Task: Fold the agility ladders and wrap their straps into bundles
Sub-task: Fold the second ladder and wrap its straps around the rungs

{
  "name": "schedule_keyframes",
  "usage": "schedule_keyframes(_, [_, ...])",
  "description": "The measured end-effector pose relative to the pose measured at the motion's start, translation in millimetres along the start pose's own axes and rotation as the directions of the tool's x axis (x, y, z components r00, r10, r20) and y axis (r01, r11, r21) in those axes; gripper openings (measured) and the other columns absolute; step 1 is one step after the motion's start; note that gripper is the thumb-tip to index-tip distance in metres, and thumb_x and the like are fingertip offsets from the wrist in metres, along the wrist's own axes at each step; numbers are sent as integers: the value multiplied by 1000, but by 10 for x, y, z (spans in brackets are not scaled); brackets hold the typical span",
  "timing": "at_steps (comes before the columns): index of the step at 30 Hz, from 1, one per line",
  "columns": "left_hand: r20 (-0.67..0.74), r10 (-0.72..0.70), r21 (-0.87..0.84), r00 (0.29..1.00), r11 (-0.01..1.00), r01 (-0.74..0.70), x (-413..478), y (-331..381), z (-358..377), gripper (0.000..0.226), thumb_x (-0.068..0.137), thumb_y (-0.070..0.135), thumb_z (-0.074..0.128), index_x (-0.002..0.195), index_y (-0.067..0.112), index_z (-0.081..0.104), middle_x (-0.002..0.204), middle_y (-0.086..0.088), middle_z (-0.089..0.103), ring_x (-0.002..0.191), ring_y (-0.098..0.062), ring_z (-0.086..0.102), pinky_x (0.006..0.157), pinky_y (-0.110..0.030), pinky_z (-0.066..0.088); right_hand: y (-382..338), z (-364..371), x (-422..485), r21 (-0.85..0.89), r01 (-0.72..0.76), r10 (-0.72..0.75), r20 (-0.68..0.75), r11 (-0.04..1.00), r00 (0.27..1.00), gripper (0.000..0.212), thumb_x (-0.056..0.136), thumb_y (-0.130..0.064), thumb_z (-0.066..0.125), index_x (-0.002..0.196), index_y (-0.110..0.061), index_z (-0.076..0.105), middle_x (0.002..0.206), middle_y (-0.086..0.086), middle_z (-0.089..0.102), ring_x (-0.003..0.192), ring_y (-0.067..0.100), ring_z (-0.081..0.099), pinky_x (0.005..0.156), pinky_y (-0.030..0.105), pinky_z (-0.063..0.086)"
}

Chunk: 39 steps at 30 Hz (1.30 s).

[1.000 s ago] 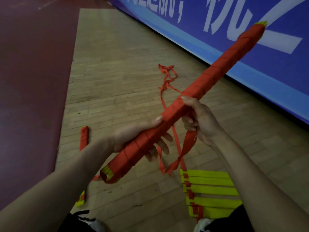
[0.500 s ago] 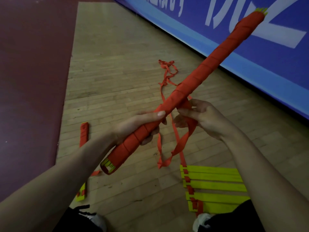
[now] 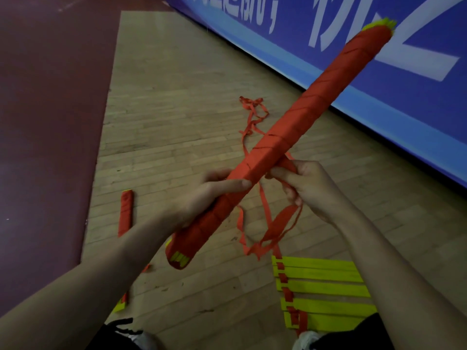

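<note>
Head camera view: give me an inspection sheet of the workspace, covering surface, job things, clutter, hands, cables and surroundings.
Surface: pale wooden floor, bordered by dark red flooring on the left.
Job's things: wrapped ladder bundle held up on a diagonal, yellow rung ends showing at both tips; loose red strap hangs from it and trails to the floor; yellow ladder rungs lie flat by the right leg; second wrapped bundle lies on the floor, partly hidden by the left forearm.
Clutter: nothing seen.
Hands: left hand grips the bundle's lower part; right hand pinches the strap beside the bundle.
Cables: nothing seen.
Surroundings: blue banner with white lettering along the floor edge.
</note>
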<state>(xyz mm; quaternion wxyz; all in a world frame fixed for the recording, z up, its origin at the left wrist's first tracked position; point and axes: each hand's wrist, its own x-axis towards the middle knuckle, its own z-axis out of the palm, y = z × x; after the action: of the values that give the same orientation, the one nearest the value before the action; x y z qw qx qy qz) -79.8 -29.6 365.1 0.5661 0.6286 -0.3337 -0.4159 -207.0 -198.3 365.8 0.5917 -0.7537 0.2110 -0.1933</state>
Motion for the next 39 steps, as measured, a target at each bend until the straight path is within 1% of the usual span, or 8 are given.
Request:
schedule_keyframes(8, [-123, 43, 139, 991, 990, -25, -42, 2, 65, 44, 66, 44, 73, 101, 17, 72, 70, 4, 67, 60, -9, 62, 51, -19, 47, -64, -32, -44, -181, 76, -70, 38, 981, 997, 31, 93, -20, 61, 75, 4, 55, 41, -5, 46, 32, 8, 40, 36, 19, 33])
schedule_keyframes(15, [-206, 148, 283, 967, 955, -86, -46, -30, 138, 33, 70, 42, 79, 99, 28, 71, 78, 7, 72, 65, -5, 66, 58, -19, 52, -84, -64, -42, -130, -46, 60, 105, 990, 993, 23, 95, -16, 56, 74, -8, 58, 50, -2, 56, 38, 9, 46, 40, 18, 35])
schedule_keyframes(20, [-298, 275, 587, 914, 808, -51, 9, -100, 104, 52, 68, 52, 80, 112, 28, 64, 86, 9, 67, 75, -6, 64, 63, -20, 48, -78, -27, -47, -42, -151, 156, 183, 988, 971, 33, 99, -14, 44, 70, -8, 60, 59, 4, 63, 44, 10, 53, 47, 18, 43])
schedule_keyframes(25, [-360, 424, 810, 831, 585, 53, 24, -189, 139, 55, 69, 50, 78, 116, 29, 60, 101, 7, 59, 92, -21, 61, 72, -36, 48, 22, 191, -26, 118, -195, 184, 98, 974, 978, 39, 102, -27, 41, 68, -10, 50, 49, 1, 50, 34, 7, 35, 40, 19, 32])
schedule_keyframes(28, [-276, 520, 892, 808, 452, 14, -4, -256, 214, 49, 80, 37, 73, 124, 21, 57, 107, 0, 55, 92, -27, 60, 66, -33, 44, 77, 283, -8, 187, -228, 237, -25, 956, 971, 41, 96, -45, 51, 66, -17, 45, 44, -6, 36, 33, 5, 29, 37, 19, 26])
schedule_keyframes(33, [-124, 623, 906, 772, 388, -168, -92, -297, 415, 50, 78, 3, 69, 126, 9, 59, 105, -13, 50, 97, -30, 52, 71, -39, 48, 89, 354, 22, 244, -181, 227, -177, 953, 958, 42, 75, -55, 73, 56, -24, 50, 43, -8, 31, 34, 6, 26, 34, 19, 21])
schedule_keyframes(35, [-117, 616, 861, 779, 454, -230, -89, -275, 430, 48, 78, 3, 70, 126, 7, 61, 106, -14, 49, 96, -29, 53, 78, -36, 47, 96, 328, 28, 301, -174, 238, -190, 938, 953, 41, 76, -51, 74, 58, -24, 49, 42, -8, 30, 34, 6, 25, 34, 18, 20])
schedule_keyframes(39, [-204, 399, 536, 894, 810, -239, -27, -83, 276, 37, 82, 24, 74, 117, 22, 63, 111, 0, 50, 95, -7, 54, 80, -19, 48, 93, 256, 12, 344, -142, 197, -131, 928, 971, 38, 76, -46, 76, 53, -24, 55, 41, -9, 29, 33, 5, 24, 35, 18, 17])
